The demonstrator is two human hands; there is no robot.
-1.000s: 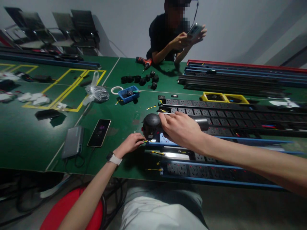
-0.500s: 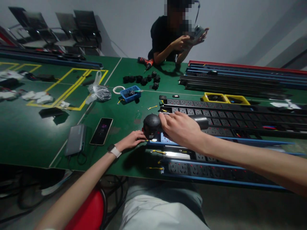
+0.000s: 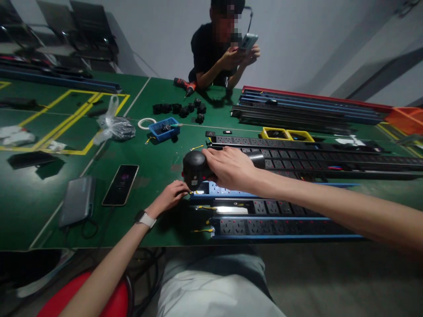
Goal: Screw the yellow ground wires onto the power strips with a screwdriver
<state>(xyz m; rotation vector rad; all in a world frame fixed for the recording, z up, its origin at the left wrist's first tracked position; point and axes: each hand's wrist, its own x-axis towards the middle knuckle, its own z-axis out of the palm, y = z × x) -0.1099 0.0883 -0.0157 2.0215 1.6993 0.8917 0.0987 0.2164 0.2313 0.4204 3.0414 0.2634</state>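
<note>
My right hand (image 3: pixel 231 169) is wrapped round a black power tool (image 3: pixel 194 169) with a round end, held over the left end of a blue-edged socket strip (image 3: pixel 228 189). Light falls on the strip beneath the tool. At that strip's end, my left hand (image 3: pixel 172 195) has its fingers pressed together by a short yellow wire (image 3: pixel 191 192), and seems to pinch it. More socket strips lie parallel, one nearer me (image 3: pixel 277 226) and another behind (image 3: pixel 238 141). Short yellow wires stick out of their left ends.
A phone (image 3: pixel 120 185) and a grey power bank (image 3: pixel 77 201) lie left. Behind are a blue tray (image 3: pixel 164 129), a plastic bag (image 3: pixel 115 125), a red-black drill (image 3: pixel 185 86) and yellow trays (image 3: pixel 287 134). Across the table a person (image 3: pixel 211 53) holds a device.
The view has shifted, so the table's contents appear further left. My right hand still holds the tool over the same strip end, with my left hand beside it.
</note>
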